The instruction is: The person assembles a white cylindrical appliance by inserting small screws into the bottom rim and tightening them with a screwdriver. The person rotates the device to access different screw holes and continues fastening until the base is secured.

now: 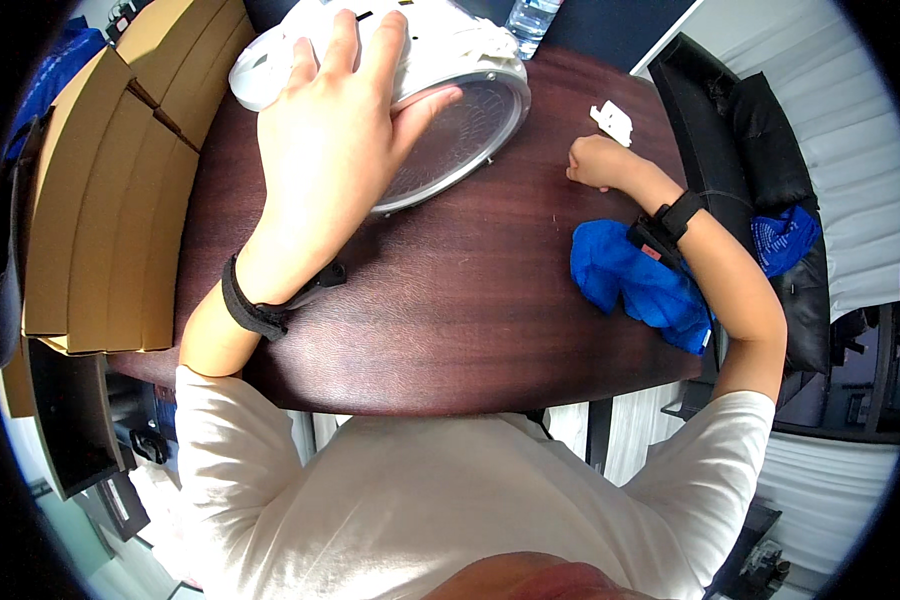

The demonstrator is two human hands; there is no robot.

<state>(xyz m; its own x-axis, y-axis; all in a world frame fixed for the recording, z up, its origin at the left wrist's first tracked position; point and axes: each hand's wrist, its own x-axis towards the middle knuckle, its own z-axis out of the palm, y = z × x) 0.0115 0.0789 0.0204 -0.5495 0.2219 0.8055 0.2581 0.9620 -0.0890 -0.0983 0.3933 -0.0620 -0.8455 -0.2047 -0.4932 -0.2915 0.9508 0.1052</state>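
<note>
Left hand (335, 135): fingers spread apart, over the white object (455, 40) with a metal-rimmed round disc (460, 135), at the table's far left; contact could not be told. Right hand (602, 163): fingers curled together, contents hidden, just beside a small white piece (613, 122). Blue cloth (610, 265) lay nearer the body, clear bottle (532, 22) behind the white object, cardboard boxes (90, 190) at left.

The top edge crops the round object (465, 58).
</note>
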